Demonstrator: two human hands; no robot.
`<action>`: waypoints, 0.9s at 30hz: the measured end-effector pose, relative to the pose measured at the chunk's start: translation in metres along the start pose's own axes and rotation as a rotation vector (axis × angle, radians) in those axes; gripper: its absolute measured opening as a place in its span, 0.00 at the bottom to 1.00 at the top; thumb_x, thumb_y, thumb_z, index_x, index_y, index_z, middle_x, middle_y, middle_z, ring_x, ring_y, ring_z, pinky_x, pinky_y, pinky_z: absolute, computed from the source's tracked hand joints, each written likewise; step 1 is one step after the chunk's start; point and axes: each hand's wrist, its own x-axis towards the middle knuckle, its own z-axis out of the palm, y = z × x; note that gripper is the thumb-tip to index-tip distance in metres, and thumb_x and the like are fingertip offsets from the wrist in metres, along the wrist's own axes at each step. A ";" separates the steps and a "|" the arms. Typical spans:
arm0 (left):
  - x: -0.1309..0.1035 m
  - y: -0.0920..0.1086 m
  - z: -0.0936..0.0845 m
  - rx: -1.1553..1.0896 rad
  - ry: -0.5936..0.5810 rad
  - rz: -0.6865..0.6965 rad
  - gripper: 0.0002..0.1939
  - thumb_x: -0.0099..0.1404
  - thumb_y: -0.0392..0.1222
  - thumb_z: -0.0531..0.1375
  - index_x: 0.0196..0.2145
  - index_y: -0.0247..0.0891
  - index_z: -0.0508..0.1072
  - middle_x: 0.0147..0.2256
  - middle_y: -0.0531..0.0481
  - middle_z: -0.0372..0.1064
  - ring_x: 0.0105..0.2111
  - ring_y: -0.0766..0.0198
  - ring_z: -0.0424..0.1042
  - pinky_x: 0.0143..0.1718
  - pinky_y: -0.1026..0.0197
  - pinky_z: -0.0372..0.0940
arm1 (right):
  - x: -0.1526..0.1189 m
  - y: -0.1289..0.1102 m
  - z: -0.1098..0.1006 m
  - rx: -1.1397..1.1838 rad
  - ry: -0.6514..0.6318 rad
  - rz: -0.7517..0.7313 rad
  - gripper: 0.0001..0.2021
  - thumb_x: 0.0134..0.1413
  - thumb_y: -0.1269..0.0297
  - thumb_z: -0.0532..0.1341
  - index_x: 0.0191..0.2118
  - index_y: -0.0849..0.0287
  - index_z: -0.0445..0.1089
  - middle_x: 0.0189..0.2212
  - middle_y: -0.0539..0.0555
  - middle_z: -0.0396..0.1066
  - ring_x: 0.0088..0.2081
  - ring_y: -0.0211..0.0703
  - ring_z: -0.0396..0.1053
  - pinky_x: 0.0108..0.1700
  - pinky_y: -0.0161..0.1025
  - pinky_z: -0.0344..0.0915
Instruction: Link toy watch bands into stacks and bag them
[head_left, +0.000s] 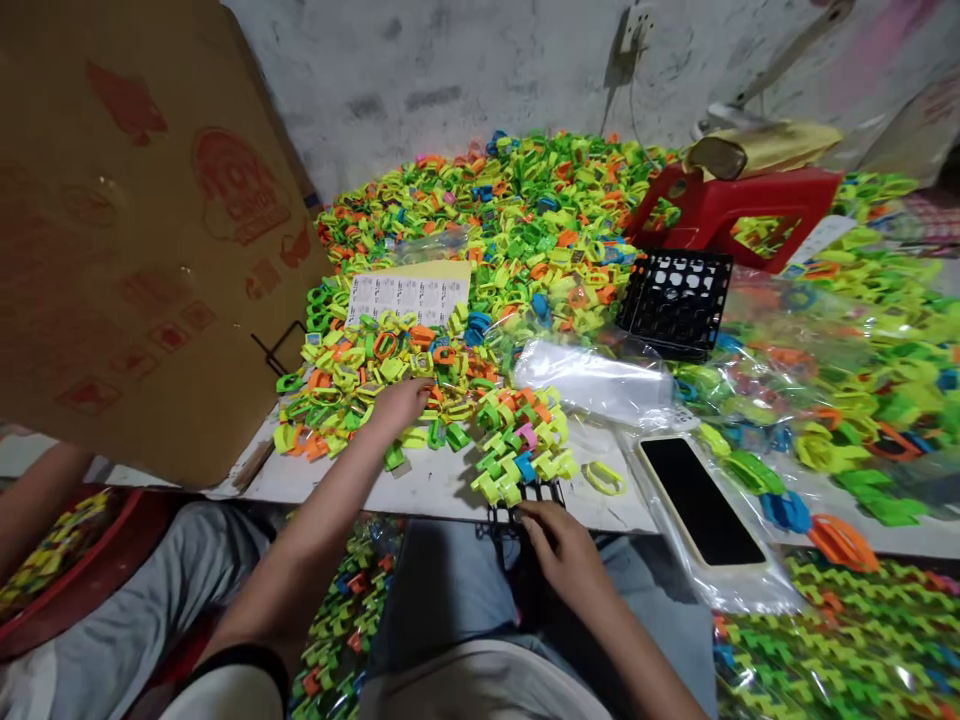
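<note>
Here the left hand pinches a clip from the pile left of the black grid; the right hand grips that grid, which likely needs 1 more clip seated.

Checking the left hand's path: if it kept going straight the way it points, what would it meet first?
The left hand already rests on the loose clips. Straight on, up and right, more clips, then probably the printed sheet; depth is unclear.

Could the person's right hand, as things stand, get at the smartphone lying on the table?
Probably yes: the right hand rests on the black grid tray at the table edge, and the smartphone lies face up just beside it with nothing on top.
</note>
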 end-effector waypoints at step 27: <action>-0.060 0.029 -0.050 -0.415 0.352 -0.044 0.23 0.57 0.40 0.53 0.52 0.40 0.62 0.26 0.54 0.70 0.22 0.64 0.68 0.21 0.65 0.55 | -0.021 -0.040 -0.014 0.093 0.029 0.043 0.13 0.59 0.63 0.55 0.48 0.57 0.69 0.30 0.53 0.71 0.31 0.40 0.70 0.35 0.35 0.67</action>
